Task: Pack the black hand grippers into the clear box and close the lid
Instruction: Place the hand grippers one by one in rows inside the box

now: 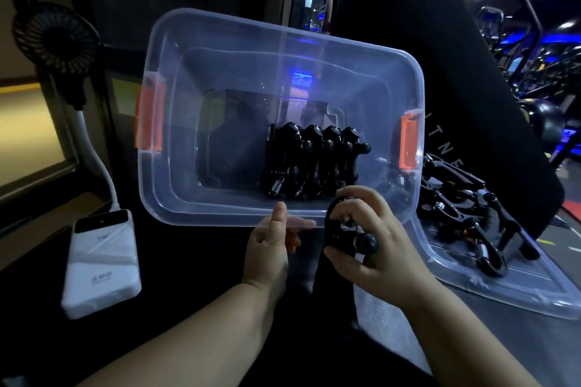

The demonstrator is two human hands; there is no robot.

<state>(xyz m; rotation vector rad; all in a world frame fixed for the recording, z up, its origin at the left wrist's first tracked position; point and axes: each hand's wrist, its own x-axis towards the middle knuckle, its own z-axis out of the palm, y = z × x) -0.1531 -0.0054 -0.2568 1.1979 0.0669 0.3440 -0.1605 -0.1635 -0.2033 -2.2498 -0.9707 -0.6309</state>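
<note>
The clear box with orange latches is tilted toward me. Several black hand grippers stand in a row at its bottom right. My left hand pinches the box's near rim, thumb on top. My right hand grips one black hand gripper just below the near rim, its round knob and spring showing between my fingers. A pile of more black hand grippers lies on the clear lid to the right.
A white power bank lies at the left, with a white cable rising to a small black fan. A black padded gym seat stands behind the box. The surface beneath is dark.
</note>
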